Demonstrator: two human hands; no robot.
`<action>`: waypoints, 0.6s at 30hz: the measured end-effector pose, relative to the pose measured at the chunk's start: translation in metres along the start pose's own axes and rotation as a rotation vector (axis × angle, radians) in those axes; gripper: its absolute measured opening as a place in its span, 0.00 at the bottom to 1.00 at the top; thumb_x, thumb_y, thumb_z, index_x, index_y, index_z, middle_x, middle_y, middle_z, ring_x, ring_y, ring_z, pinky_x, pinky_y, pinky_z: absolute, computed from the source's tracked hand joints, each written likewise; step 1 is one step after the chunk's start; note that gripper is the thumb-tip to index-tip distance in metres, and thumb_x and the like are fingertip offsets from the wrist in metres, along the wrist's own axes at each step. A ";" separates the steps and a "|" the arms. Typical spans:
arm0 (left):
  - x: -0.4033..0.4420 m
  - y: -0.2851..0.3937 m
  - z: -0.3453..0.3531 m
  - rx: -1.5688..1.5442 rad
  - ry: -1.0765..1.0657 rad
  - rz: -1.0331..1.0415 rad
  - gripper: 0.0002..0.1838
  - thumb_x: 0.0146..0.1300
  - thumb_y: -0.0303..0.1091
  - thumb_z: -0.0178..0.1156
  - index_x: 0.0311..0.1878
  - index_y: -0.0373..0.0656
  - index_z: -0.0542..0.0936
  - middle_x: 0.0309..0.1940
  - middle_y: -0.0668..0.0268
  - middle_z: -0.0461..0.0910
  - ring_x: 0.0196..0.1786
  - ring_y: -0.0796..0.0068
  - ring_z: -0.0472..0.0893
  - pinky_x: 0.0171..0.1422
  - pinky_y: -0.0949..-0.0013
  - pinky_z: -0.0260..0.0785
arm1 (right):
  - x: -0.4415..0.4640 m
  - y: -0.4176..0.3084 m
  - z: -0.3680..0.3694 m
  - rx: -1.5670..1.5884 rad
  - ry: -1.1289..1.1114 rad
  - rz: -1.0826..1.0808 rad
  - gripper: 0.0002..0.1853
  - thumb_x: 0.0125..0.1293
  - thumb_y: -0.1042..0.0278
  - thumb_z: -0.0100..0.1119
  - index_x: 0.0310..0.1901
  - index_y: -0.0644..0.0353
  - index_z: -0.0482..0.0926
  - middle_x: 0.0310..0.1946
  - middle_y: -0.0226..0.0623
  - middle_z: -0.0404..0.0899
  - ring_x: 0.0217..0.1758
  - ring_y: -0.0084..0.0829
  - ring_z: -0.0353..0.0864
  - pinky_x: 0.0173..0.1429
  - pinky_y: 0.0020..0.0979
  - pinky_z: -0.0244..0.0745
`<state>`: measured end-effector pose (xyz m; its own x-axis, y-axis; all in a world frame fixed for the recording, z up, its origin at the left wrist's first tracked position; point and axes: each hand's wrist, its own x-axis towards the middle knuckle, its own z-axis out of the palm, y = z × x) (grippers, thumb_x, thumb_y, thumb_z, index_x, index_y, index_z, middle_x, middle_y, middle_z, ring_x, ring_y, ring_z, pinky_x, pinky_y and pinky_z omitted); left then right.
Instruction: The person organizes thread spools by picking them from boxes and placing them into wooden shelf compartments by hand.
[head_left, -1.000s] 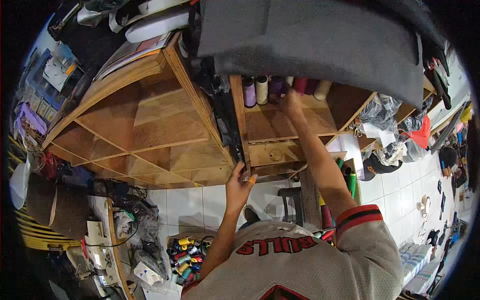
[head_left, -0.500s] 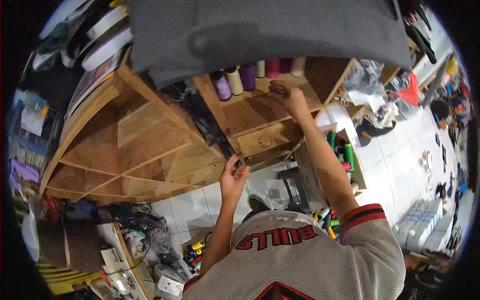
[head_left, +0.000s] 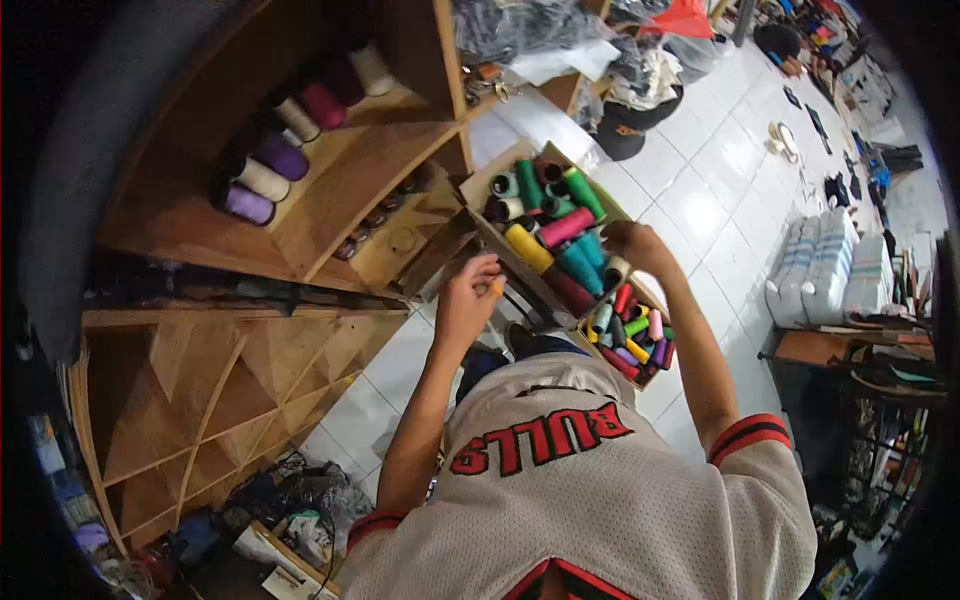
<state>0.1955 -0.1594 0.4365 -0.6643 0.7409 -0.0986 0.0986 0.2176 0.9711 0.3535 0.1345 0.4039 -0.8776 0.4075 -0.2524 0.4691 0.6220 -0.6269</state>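
And here are the thread spools [head_left: 566, 227], crammed into an open box [head_left: 482, 183] in green, pink, yellow and teal! The right hand [head_left: 643, 250] is in at the box's right-hand edge, right beside the teal spool [head_left: 580, 270]; its fingers are dark and blurred, so I can't tell whether they grip anything. Over on the opposite side, the left hand [head_left: 468, 297] sits near the box, fingers bent, a narrow gap to the thumb, a flash of orange there. Below, smaller spools [head_left: 634, 326] fill a second box. Up left, a row of larger spools [head_left: 263, 180] stands on the wooden shelf [head_left: 370, 150]; out right, a black cap [head_left: 625, 135] beside white tiles [head_left: 705, 200].
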 end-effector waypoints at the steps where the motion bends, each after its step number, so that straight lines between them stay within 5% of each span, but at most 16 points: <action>1: 0.009 0.001 0.013 0.042 -0.037 0.014 0.19 0.60 0.28 0.61 0.54 0.36 0.73 0.46 0.59 0.80 0.46 0.72 0.80 0.47 0.72 0.72 | -0.009 0.003 0.009 0.060 -0.027 0.073 0.15 0.58 0.62 0.62 0.44 0.60 0.80 0.33 0.44 0.82 0.36 0.37 0.82 0.44 0.36 0.75; 6: 0.031 -0.006 0.071 0.251 -0.113 0.106 0.16 0.58 0.26 0.61 0.50 0.37 0.76 0.45 0.57 0.80 0.44 0.67 0.82 0.44 0.69 0.75 | -0.034 -0.009 0.062 -0.211 0.268 -0.047 0.19 0.53 0.56 0.63 0.40 0.65 0.77 0.33 0.47 0.80 0.42 0.47 0.79 0.44 0.41 0.77; 10: 0.033 -0.013 0.090 0.364 -0.112 0.207 0.15 0.56 0.25 0.61 0.49 0.37 0.77 0.44 0.57 0.80 0.42 0.66 0.82 0.43 0.67 0.74 | -0.016 -0.014 0.084 -0.408 0.374 -0.050 0.19 0.47 0.58 0.65 0.35 0.65 0.77 0.32 0.45 0.80 0.39 0.45 0.79 0.45 0.40 0.77; 18: 0.022 -0.029 0.081 0.164 0.111 0.003 0.14 0.58 0.26 0.59 0.48 0.37 0.77 0.37 0.59 0.83 0.38 0.70 0.83 0.41 0.70 0.75 | -0.009 -0.008 0.059 -0.186 0.217 0.086 0.28 0.43 0.46 0.68 0.32 0.68 0.78 0.30 0.51 0.80 0.36 0.50 0.80 0.44 0.44 0.75</action>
<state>0.2378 -0.0984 0.3884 -0.7408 0.6689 -0.0625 0.2140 0.3231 0.9218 0.3515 0.0868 0.3676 -0.8019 0.5847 -0.1223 0.5680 0.6828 -0.4596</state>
